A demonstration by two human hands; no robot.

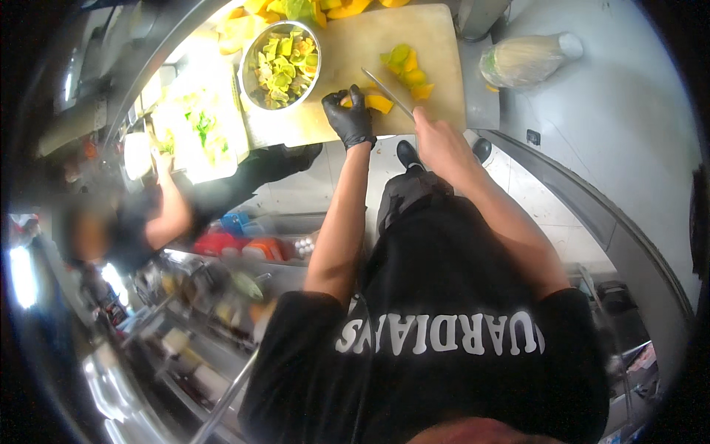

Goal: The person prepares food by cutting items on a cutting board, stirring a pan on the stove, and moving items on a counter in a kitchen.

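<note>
My left hand (349, 118), in a black glove, has its fingers closed on an orange pumpkin piece (380, 102) lying on the pale cutting board (347, 48). My bare right hand (438, 137) grips a knife (387, 92), its blade slanting up and left just beside that piece. To the right of the blade lie several yellow-green and orange cut pieces (407, 68). Left of my gloved hand, a round metal bowl (284, 108) holds green and orange peel trimmings (279, 70).
More large orange pieces (347, 9) line the board's far edge. A plastic-wrapped bundle (521, 59) rests on the metal surface at right. On the left, a co-worker's arm (168, 203) reaches toward a brightly lit board with chopped greens (201, 127).
</note>
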